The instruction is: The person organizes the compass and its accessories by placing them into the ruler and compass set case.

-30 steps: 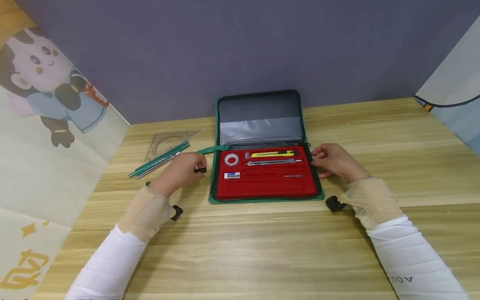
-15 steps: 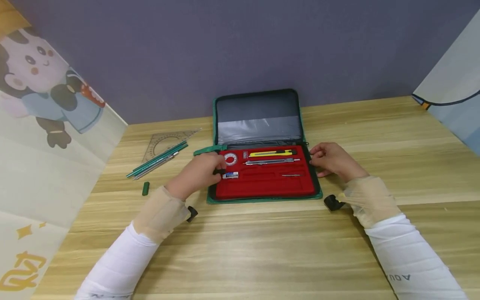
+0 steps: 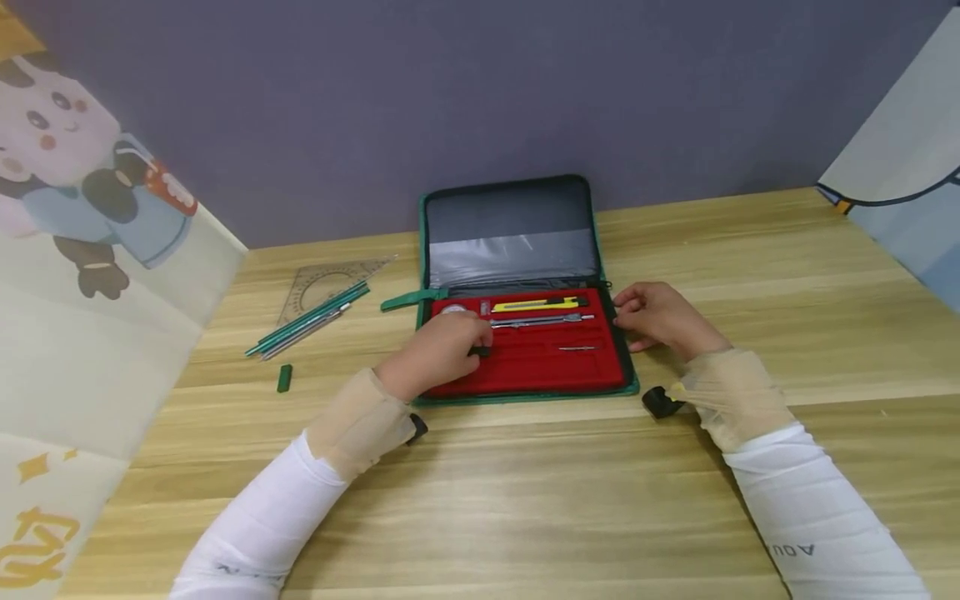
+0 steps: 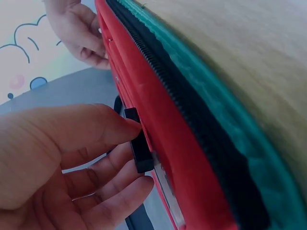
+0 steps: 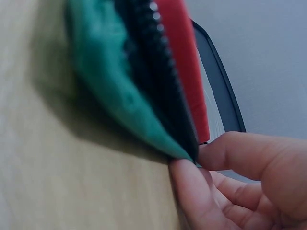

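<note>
My left hand (image 3: 441,354) is over the left part of a red tray (image 3: 540,377) inside an open green zip case (image 3: 592,395). Between thumb and fingers it pinches a small black block (image 4: 139,143), held close against the tray. My right hand (image 3: 663,318) pinches the case's right edge, thumb on top and fingers below, as the right wrist view shows. In the tray lie a yellow utility knife (image 3: 531,306), a silver compass (image 3: 543,320) and a thin metal piece (image 3: 577,347). A white disc (image 3: 453,309) is partly covered by the left hand, and the eraser is hidden in the head view.
On the wooden table (image 3: 510,500), left of the case, lie several green and silver pencils (image 3: 311,321) across a clear set square (image 3: 300,287). Nearer stands a small green block (image 3: 285,378). The raised lid (image 3: 510,212) is near the grey back panel (image 3: 510,92).
My left hand has moved right from beside the case to over the tray, carrying the black block and covering the eraser. The green block has come into view. The right hand stays at the edge.
</note>
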Demonstrator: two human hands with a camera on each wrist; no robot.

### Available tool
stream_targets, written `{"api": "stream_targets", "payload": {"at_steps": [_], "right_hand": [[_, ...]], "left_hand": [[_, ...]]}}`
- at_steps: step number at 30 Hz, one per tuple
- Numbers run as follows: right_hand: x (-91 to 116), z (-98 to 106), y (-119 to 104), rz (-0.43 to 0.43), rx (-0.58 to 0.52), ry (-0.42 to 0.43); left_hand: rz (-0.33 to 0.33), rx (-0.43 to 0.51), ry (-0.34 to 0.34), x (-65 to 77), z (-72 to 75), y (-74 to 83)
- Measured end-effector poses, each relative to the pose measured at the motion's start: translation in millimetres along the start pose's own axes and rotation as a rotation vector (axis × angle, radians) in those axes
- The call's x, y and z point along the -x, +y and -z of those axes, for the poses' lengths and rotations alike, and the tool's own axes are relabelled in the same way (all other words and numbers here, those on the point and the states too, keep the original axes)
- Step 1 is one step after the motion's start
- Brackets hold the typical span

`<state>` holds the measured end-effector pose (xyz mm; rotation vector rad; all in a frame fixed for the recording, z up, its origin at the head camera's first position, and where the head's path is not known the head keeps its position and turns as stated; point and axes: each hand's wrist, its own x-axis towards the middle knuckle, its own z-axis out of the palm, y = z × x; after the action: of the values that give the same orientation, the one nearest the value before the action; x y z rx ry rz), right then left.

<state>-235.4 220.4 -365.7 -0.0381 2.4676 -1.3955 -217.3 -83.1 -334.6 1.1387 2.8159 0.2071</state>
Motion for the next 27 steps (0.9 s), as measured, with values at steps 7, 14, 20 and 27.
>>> {"api": "stream_targets", "payload": {"at_steps": [7, 14, 20, 27], "right_hand": [[-1, -1, 1, -0.002, -0.011, -0.008], [-1, 0, 2, 0.008, -0.007, -0.002], [0, 0, 1, 0.014, -0.021, -0.011], [-1, 0, 1, 0.009, -0.019, -0.003]], "left_hand": [[0.002, -0.026, -0.012, -7.9, -2.1, 2.9], [0.015, 0.005, -0.028, -12.3, -0.1, 8.6], [0.025, 0.013, -0.045, -14.9, -1.1, 9.2], [0.012, 0.020, -0.033, -16.4, -1.7, 8.6]]}}
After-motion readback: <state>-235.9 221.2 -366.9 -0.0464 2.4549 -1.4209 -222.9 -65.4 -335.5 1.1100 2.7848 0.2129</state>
